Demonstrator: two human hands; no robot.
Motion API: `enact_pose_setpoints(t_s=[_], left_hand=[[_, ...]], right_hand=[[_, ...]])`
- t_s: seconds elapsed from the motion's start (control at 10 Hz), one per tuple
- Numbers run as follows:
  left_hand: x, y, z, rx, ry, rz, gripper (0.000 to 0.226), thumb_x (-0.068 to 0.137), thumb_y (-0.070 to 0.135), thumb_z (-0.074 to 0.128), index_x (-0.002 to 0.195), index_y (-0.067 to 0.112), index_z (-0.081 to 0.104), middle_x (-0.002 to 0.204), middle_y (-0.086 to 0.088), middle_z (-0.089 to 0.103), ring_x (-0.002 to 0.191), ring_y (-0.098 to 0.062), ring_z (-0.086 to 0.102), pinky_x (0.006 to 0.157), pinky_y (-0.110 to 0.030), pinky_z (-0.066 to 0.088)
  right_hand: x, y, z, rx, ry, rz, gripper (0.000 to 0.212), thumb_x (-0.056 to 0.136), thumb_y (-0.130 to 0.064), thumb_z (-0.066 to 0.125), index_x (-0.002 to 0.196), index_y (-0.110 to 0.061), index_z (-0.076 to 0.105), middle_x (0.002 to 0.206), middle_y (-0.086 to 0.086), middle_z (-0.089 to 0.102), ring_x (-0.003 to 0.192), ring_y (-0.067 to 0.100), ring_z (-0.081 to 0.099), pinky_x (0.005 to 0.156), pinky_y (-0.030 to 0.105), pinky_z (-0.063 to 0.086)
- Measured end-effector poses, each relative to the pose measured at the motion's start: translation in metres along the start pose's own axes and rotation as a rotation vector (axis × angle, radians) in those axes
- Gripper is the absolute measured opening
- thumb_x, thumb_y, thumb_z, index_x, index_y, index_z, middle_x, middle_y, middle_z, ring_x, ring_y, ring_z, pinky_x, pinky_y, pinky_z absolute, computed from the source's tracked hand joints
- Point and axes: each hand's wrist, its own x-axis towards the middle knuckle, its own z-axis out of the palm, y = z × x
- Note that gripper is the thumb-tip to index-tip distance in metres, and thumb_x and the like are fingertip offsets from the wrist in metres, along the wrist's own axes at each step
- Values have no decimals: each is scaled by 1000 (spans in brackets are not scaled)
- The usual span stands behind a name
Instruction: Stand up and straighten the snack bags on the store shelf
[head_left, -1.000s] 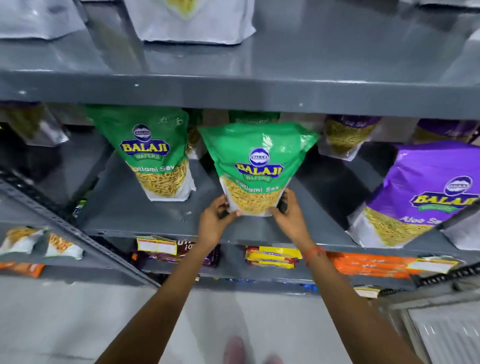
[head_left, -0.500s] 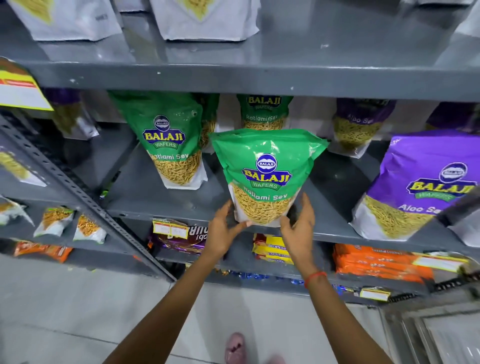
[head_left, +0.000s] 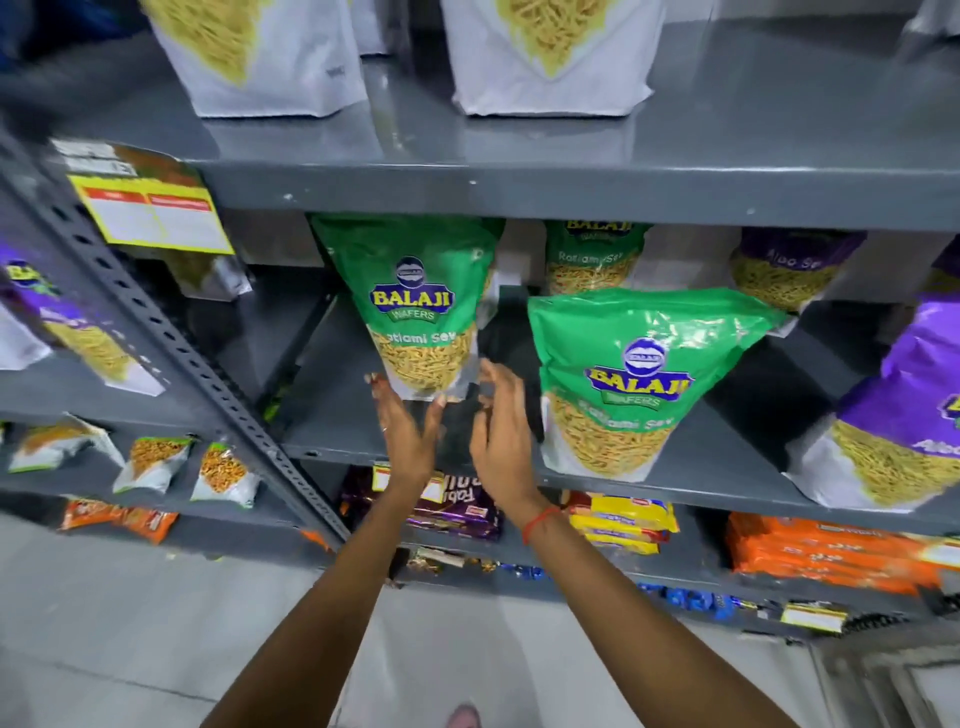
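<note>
- Fingers of the left hand (head_left: 408, 436) are spread and extended upward; fingertips reach the lower edge of the rear green foil Balaji Ratlami Sev snack bag (head_left: 415, 306). Contact looks likely at the bag's clear bottom corner, but motion blur prevents certainty.
- Right hand (head_left: 501, 441) is also wide, fingers loosely apart, palm turned toward the left hand. It holds nothing.
- Right hand sits between the rear green bag and the front green foil Balaji snack bag (head_left: 641, 384), just beside the latter's left edge; whether it touches is unclear.
- Rear green bag stands upright, set back on the grey metal shelf (head_left: 727, 483), left of centre.
- Front green bag stands upright near the shelf's front lip, leaning slightly.
- Purple foil Aloo Sev snack bag (head_left: 906, 410) stands at the right end of the same shelf, well apart from both hands.
- Red thread bracelet (head_left: 540, 522) circles the right wrist.
- Two white-bottomed bags (head_left: 550, 67) stand on the shelf above.
</note>
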Motion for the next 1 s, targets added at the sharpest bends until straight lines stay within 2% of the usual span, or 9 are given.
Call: enact_pose_setpoints(t_s=[0.1, 0.2, 0.3, 0.4, 0.6, 0.7, 0.8, 0.9, 1.0], left_hand=[[39, -28, -21, -82, -148, -130, 99, 82, 45, 60, 146, 15, -9, 159, -10, 1, 146, -23, 6, 121, -48, 15], [64, -34, -36, -182, -248, -166, 84, 82, 37, 62, 145, 12, 11, 152, -11, 30, 139, -24, 32, 115, -42, 31], [71, -26, -40, -248, -300, -138, 50, 86, 17, 61, 130, 3, 41, 131, -14, 55, 115, -20, 55, 88, -14, 49], [62, -24, -44, -281, -270, -109, 44, 84, 11, 63, 123, 1, 47, 123, -14, 61, 101, -13, 60, 72, -1, 49], [25, -42, -67, -339, -270, -147, 42, 83, 10, 64, 123, 7, 50, 111, 0, 65, 93, 6, 65, 77, -8, 53], [13, -46, -78, -329, -263, -142, 42, 83, 10, 63, 123, 7, 50, 110, 1, 64, 89, 8, 65, 73, -6, 52], [6, -44, -87, -295, -271, -143, 43, 83, 12, 64, 123, 6, 49, 113, -3, 63, 88, 8, 64, 70, -3, 51], [3, -41, -92, -260, -304, -127, 44, 83, 17, 64, 124, 8, 49, 119, -6, 63, 90, 7, 65, 76, -8, 51], [2, -29, -94, -165, -313, -135, 49, 83, 24, 64, 127, 11, 46, 129, -10, 60, 112, -18, 59, 93, -30, 47]], right_hand=[[34, 16, 25, -62, -33, 237, 61, 82, 9, 42, 140, 1, 24, 149, 20, 29, 140, 28, 26, 114, 28, 19], [65, 35, 35, 2, -157, 446, 72, 82, 12, 47, 144, -3, 13, 154, 15, 22, 143, 28, 21, 114, 28, 18], [76, 43, 38, 86, -264, 454, 70, 81, 5, 53, 141, -13, 22, 148, 13, 37, 136, 28, 36, 115, 44, 30], [65, 37, 40, 62, -268, 439, 63, 81, 3, 52, 137, -13, 28, 142, 13, 43, 132, 26, 40, 112, 41, 34], [16, 30, 43, -33, -232, 347, 53, 84, -4, 55, 133, -8, 35, 136, 14, 49, 125, 28, 48, 94, 27, 38], [-4, 24, 47, -46, -219, 306, 48, 87, -7, 54, 131, -7, 37, 132, 15, 51, 123, 26, 48, 94, 24, 37], [-14, 19, 47, -64, -234, 306, 49, 88, -6, 52, 134, -11, 35, 133, 14, 48, 126, 23, 45, 102, 29, 38], [-17, 15, 44, -105, -254, 324, 51, 88, -5, 52, 135, -12, 33, 135, 14, 47, 127, 23, 44, 106, 34, 38], [-16, 10, 38, -194, -261, 325, 50, 88, -8, 51, 135, -10, 32, 135, 16, 47, 127, 28, 44, 108, 41, 40]])
